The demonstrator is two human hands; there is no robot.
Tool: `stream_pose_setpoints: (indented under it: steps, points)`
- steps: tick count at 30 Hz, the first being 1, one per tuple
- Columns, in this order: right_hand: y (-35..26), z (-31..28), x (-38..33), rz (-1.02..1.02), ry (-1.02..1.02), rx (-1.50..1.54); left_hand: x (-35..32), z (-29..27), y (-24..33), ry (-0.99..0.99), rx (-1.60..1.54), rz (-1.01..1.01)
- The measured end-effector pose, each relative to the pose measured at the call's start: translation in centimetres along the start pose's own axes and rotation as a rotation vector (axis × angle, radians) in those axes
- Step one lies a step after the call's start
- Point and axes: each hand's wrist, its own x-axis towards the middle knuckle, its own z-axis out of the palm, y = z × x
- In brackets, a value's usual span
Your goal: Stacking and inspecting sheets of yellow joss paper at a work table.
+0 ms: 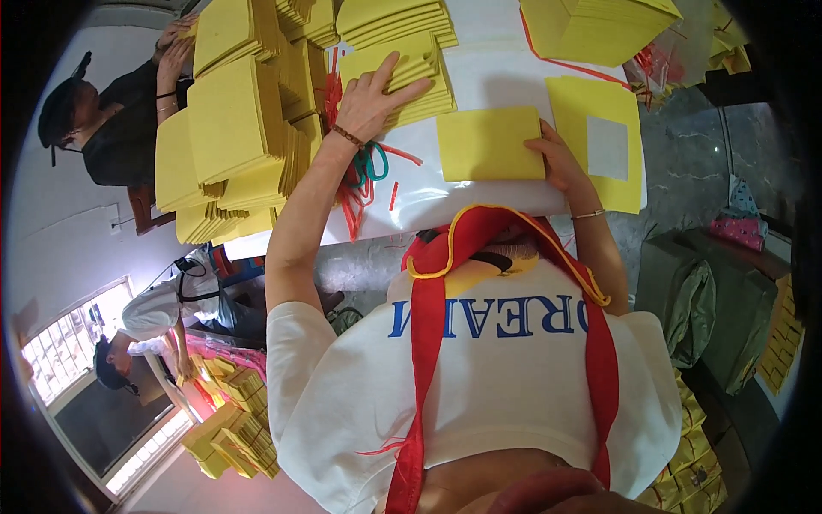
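Left hand (368, 108), fingers spread, touches yellow stack (434, 92) at twelve o'clock. Right hand (562, 161) pinches flat yellow piece (488, 146) at one.

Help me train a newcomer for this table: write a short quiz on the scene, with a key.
1. Multiple choice: what is the right hand gripping?
A) a red strip
B) a flat yellow rectangular paper-like piece
C) a brown beaded bracelet
2. Open question: which hand rests on a layered stack of yellow paper-like pieces?
3. True or false: the teal looped handles lie nearer the right hand than the left.

Key:
1. B
2. The left hand, its fingers spread.
3. False; they lie nearer the left.
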Motion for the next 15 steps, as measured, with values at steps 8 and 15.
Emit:
stream_pose_setpoints:
  steps: [8,15]
  points:
    - [0.19,-0.11,-0.2,-0.003,-0.038,0.027,0.15,-0.52,0.49,0.022,-0.045,0.022]
    - [0.2,0.15,-0.24,-0.003,-0.018,0.022,0.08,-0.3,-0.12,0.061,-0.046,0.058]
